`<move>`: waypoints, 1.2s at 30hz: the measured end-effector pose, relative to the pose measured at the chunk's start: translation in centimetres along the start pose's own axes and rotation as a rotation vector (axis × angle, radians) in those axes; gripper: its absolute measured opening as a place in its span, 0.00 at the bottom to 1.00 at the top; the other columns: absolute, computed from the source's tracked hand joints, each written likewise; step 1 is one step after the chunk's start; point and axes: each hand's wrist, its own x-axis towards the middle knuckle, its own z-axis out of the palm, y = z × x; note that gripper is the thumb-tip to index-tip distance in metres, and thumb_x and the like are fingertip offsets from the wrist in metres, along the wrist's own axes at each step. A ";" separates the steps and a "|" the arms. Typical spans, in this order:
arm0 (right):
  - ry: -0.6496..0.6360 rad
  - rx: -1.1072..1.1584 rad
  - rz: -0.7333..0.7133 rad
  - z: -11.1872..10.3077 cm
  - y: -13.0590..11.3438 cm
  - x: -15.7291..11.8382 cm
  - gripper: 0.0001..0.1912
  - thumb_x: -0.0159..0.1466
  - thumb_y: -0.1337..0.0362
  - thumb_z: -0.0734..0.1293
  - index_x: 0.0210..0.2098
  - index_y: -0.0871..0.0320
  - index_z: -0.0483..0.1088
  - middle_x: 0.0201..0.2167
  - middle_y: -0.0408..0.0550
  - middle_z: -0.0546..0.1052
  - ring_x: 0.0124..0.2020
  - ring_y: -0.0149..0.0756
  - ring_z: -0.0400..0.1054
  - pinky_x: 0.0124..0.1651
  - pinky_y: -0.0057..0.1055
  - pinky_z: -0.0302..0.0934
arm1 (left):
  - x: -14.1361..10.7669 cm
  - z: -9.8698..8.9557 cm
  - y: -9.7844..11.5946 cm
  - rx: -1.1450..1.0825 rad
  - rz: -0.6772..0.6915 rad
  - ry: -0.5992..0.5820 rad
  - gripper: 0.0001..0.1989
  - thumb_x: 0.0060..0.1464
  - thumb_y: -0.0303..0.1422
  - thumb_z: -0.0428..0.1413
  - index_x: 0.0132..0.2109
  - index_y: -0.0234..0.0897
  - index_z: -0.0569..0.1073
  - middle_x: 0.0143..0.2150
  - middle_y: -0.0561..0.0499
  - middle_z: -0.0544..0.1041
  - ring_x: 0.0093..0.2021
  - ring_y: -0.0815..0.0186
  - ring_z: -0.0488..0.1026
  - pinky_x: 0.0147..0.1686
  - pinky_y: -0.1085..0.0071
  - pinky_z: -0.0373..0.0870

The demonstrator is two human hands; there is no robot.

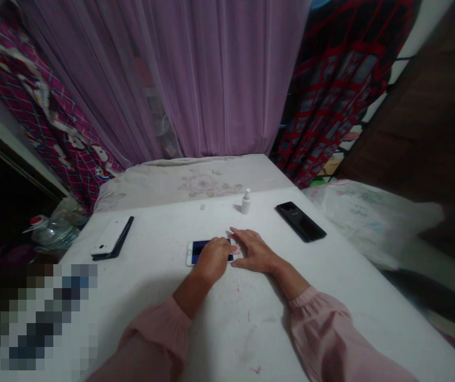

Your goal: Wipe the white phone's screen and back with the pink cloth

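A white-framed phone (190,253) lies sideways on the white table, its dark blue screen facing up. Across the middle of it rests my left hand (212,258), fingers together and pinched on a small pink cloth (235,249) at the phone's right end. My right hand (256,251) is beside that end, thumb and fingers spread around the phone's edge and the cloth. Beyond the hands a small white spray bottle (246,202) stands upright.
A black phone (301,222) lies at the right of the table (227,329). Stacked white and dark phones (110,237) are at the left. A tiny pale square (202,207) lies near the bottle. Purple curtains (227,79) hang behind; a blurred patch covers the lower left.
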 end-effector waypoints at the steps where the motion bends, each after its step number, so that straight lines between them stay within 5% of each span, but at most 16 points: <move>1: 0.000 -0.002 -0.001 0.0 -0.1 0.0 0.53 0.52 0.54 0.76 0.69 0.54 0.47 0.59 0.55 0.70 0.60 0.51 0.60 0.64 0.54 0.46 | -0.6 0.1 0.0 -0.003 0.026 -0.002 0.12 0.62 0.27 0.52 0.45 0.40 0.80 0.39 0.47 0.79 0.39 0.62 0.72 0.40 0.67 0.69; 6: 0.003 -0.010 -0.012 0.0 0.0 0.0 0.52 0.53 0.52 0.75 0.69 0.54 0.46 0.59 0.55 0.69 0.61 0.51 0.60 0.64 0.54 0.45 | -2.0 0.1 0.2 0.005 0.040 -0.024 0.13 0.64 0.29 0.50 0.49 0.42 0.79 0.39 0.48 0.78 0.39 0.63 0.71 0.37 0.69 0.68; 17: 0.020 -0.014 -0.010 0.3 0.6 0.0 0.53 0.52 0.50 0.75 0.68 0.56 0.49 0.61 0.59 0.66 0.61 0.54 0.59 0.63 0.57 0.46 | 1.6 -0.8 -0.2 0.038 -0.096 -0.023 0.12 0.63 0.27 0.51 0.45 0.40 0.80 0.39 0.48 0.78 0.41 0.62 0.72 0.44 0.67 0.68; 28: -0.006 0.004 -0.015 -0.1 0.0 0.0 0.53 0.53 0.51 0.75 0.69 0.54 0.46 0.59 0.55 0.70 0.61 0.51 0.59 0.64 0.55 0.45 | -3.1 0.2 0.1 -0.036 0.065 0.075 0.15 0.66 0.30 0.47 0.49 0.43 0.78 0.36 0.49 0.77 0.37 0.65 0.70 0.36 0.71 0.68; 36: 0.016 -0.010 -0.024 0.2 0.5 -0.1 0.52 0.52 0.50 0.75 0.68 0.55 0.49 0.59 0.57 0.69 0.60 0.53 0.60 0.63 0.55 0.47 | 1.0 -0.5 0.0 0.044 -0.085 -0.010 0.12 0.62 0.27 0.52 0.46 0.41 0.80 0.39 0.48 0.78 0.41 0.62 0.71 0.43 0.68 0.68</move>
